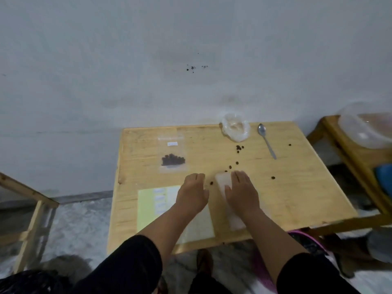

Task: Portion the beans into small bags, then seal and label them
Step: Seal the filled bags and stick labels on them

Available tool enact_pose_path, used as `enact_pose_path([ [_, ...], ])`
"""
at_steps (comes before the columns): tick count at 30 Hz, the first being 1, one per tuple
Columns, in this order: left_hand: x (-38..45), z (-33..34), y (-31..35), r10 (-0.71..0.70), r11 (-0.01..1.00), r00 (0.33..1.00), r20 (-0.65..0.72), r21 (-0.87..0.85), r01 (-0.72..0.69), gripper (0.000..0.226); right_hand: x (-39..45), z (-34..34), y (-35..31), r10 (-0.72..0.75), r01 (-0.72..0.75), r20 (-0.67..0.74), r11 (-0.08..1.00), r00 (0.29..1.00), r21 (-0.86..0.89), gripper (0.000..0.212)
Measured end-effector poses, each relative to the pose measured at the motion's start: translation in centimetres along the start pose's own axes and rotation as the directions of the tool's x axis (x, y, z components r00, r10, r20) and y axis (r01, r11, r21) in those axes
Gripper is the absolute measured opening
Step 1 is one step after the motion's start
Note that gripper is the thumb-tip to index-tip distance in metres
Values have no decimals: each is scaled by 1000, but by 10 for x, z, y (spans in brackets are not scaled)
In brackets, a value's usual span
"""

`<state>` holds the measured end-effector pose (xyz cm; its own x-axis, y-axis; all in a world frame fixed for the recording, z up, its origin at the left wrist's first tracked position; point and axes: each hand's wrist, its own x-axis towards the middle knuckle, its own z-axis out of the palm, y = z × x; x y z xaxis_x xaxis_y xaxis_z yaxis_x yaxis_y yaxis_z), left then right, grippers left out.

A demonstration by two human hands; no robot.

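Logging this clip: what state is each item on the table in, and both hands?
Filled bag: flat, holds beans, label on.
Crumpled bag: open, looks empty.
Spoon: lying, empty.
Loose beans: scattered.
Label sheet: flat.
Stack of bags: under right hand.
Left hand: flat, holding nothing.

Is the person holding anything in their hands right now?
Not really gripping. The right hand rests flat on the far end of a stack of small clear bags. The left hand rests on the table, holding nothing.
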<state>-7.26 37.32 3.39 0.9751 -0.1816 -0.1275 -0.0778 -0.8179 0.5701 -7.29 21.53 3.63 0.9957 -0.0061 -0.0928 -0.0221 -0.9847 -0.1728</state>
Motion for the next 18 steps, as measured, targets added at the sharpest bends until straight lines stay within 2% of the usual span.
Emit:
enact_pose_path([
  [3,-5,19,22,-43,999,992,119,-22,46,48,-16,-2,27,67,-67,-12,997,998,25,47],
  [8,-11,39,47,-84,993,973,216,-60,99,57,-25,-2,48,145,-150,47,978,988,142,41],
  [15,-7,49,57,-71,996,985,156,-41,79,53,-24,-3,53,129,-118,-23,955,991,273,42],
  [18,-8,43,60,-51,988,998,48,-142,58,51,-19,-8,49,114,-76,-105,947,988,312,39],
])
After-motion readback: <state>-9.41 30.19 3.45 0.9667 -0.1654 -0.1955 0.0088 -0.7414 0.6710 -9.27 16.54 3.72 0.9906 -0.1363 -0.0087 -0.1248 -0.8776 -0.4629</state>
